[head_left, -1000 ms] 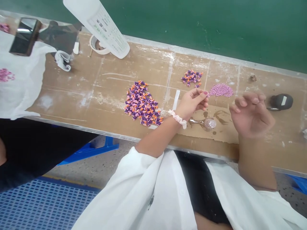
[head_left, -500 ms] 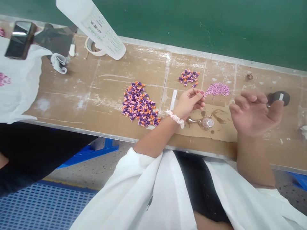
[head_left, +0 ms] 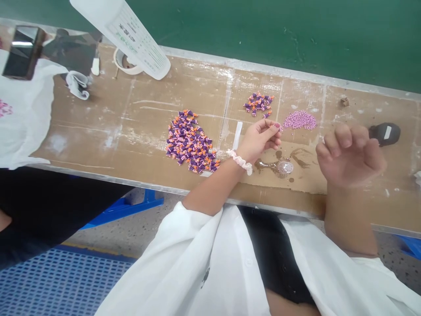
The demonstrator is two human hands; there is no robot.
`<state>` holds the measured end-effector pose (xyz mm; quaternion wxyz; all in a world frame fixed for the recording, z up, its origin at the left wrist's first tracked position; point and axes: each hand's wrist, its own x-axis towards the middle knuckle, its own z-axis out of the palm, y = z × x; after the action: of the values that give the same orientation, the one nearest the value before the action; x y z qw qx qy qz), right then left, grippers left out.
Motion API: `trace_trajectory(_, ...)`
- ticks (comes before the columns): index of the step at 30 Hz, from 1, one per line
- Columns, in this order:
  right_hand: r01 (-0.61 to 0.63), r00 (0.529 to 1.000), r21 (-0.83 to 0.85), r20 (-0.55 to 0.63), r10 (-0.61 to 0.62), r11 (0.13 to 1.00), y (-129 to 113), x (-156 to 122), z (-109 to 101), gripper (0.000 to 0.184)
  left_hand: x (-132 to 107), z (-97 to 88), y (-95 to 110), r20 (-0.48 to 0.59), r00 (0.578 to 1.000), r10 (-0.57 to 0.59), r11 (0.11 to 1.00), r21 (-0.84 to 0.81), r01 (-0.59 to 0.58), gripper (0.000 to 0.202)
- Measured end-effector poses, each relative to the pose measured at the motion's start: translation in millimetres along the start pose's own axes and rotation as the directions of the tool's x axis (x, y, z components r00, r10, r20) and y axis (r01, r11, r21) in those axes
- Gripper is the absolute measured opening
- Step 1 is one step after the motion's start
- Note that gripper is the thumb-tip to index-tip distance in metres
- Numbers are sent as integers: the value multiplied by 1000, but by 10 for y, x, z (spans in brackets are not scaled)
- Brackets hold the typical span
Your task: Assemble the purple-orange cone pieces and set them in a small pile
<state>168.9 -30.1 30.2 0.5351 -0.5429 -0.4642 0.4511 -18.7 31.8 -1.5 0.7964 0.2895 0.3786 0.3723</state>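
Note:
My left hand (head_left: 261,140) rests on the brown bench with its fingers pinched together near the tips; what they hold is too small to make out. A frilly band sits on its wrist. Just beyond its fingertips lies a heap of pink beads (head_left: 299,119). A small cluster of purple and orange pieces (head_left: 258,103) sits behind it, and a large pile of the same pieces (head_left: 190,141) lies to its left. My right hand (head_left: 348,156) hovers palm up above the bench, its fingers curled in loosely, with nothing visible in it. Between the hands is a clear round lid (head_left: 284,167) in a glue-like smear.
A white strip (head_left: 237,135) lies beside my left wrist. A black object (head_left: 384,133) is at the right. A white lamp head (head_left: 123,30), a tape roll (head_left: 126,61), a dark box (head_left: 23,50) and white cloth (head_left: 23,114) are at the left. Another person's dark clothing (head_left: 49,206) is lower left.
My right hand has curled its fingers in further and turned slightly. My left hand stays pinched in the same place. The view has shifted a little.

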Motion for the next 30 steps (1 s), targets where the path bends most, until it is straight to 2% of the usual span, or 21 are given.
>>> trace_trajectory(1, 14, 1000, -34, 9, -14, 999, 6, -4, -6, 30, 2, -3, -2, -1, 1000, 2, 1000, 1, -2, 13)
trace_trajectory(3, 4, 1000, -269, 23, 3, 963, 36, -1, -42, 26, 6, -6, -7, -1, 1000, 6, 1000, -1, -6, 13)
trace_trajectory(5, -28, 999, -544, 23, 48, 839, 84, 18, -93, 22, 8, -4, -11, 1, 1000, 13, 1000, -6, -13, 13)
trace_trajectory(7, -44, 993, -710, 43, 106, 703, 140, 45, -124, 16, 7, 1, -10, 4, 1000, 17, 1000, -10, -17, 12)
trace_trajectory(11, -18, 969, -867, 108, 221, 498, 228, 86, -71, 6, 1, 13, -2, 0, 1000, 19, 1000, -11, -19, 11)
trace_trajectory(13, -18, 961, -896, 106, 254, 443, 241, 98, -34, 5, 1, 14, 2, -5, 1000, 18, 1000, -9, -18, 11)
trace_trajectory(17, -80, 979, -903, 7, 202, 423, 214, 141, -83, 5, 10, 3, -5, 0, 1000, 28, 1000, -7, -28, 13)
trace_trajectory(23, -165, 983, -880, -181, 6, 445, 214, 159, -172, 9, 8, 3, -19, -14, 1000, 28, 1000, -9, -28, 13)
trace_trajectory(27, -51, 958, -792, -212, -195, 609, 265, 96, -89, 26, 45, -2, 2, -88, 996, 19, 999, -49, -23, 11)
trace_trajectory(30, 30, 949, -720, -198, -246, 693, 301, 60, -43, 28, 124, -31, 40, -150, 988, 46, 990, -123, -65, 6)
